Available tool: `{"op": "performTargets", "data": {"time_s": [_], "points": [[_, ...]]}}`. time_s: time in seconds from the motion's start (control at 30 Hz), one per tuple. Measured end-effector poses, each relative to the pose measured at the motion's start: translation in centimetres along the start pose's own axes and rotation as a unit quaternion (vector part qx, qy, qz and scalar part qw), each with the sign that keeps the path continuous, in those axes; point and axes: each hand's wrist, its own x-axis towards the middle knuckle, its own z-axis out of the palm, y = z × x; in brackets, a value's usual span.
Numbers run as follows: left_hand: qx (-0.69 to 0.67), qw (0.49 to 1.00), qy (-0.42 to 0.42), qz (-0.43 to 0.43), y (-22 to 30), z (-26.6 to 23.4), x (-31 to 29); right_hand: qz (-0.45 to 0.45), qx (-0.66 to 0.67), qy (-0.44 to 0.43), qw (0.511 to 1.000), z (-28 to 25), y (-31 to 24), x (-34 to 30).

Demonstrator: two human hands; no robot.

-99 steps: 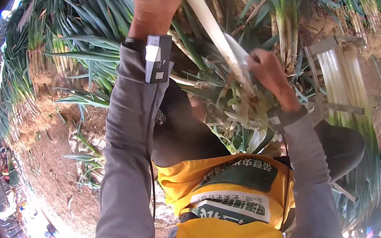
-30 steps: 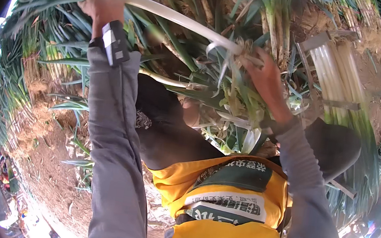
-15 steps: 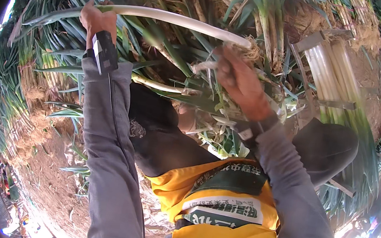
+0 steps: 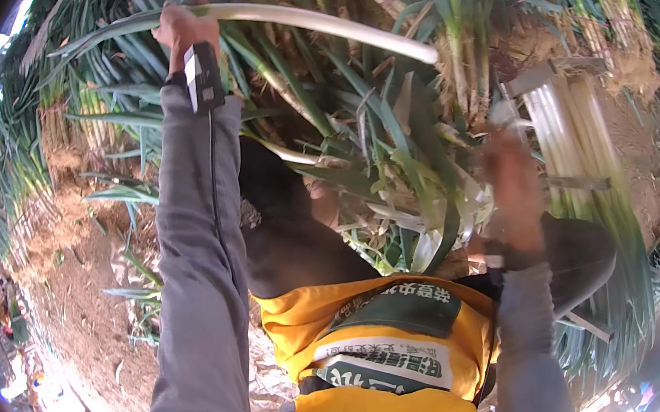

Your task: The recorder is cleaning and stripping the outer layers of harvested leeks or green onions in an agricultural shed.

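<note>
My left hand [image 4: 188, 30] is closed around the green part of a long green onion [image 4: 323, 24]. Its smooth white shaft stretches to the right across the upper middle, and its leaves trail off to the left. The root tuft no longer shows at its white end. My right hand [image 4: 515, 178] is apart from the stalk, lower and to the right, near a bundle of white-stemmed green onions [image 4: 571, 131]. Motion smears its fingers, and a pale blur at their tips cannot be made out. Loose peeled leaves [image 4: 406, 153] hang below the stalk.
The bundle lies in a metal frame [image 4: 532, 78] at the right. Piles of unpeeled green onions [image 4: 124, 73] spread at the left and far side. Bare soil [image 4: 79, 288] shows at lower left. My bent knee [image 4: 578, 260] is beside the bundle.
My right hand has moved right, away from the root end, which was bushy with roots before. Leaves now hang in the middle. My left hand has shifted slightly right with the green onion.
</note>
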Motion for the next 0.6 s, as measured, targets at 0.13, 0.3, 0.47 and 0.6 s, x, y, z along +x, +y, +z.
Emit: {"op": "performTargets", "data": {"time_s": [0.13, 0.3, 0.47, 0.6], "points": [[-0.305, 0.945, -0.039, -0.116, -0.1, -5.2, 3.5, -0.131, -0.27, -0.08, 0.951, 11.3, -5.3, 2.0], [0.073, 0.968, -0.23, 0.063, 12.8, -4.0, -5.4, 0.008, 0.037, -0.018, 0.999, 12.6, -12.3, 6.5], [-0.548, 0.694, -0.194, -0.424, 15.2, -0.8, -8.1, -0.076, 0.515, 0.065, 0.851, 15.1, -16.1, 13.6], [-0.473, 0.675, -0.403, -0.399, 20.0, 0.6, -15.1, -0.119, 0.57, 0.095, 0.808, 13.8, -17.7, 15.4]]}}
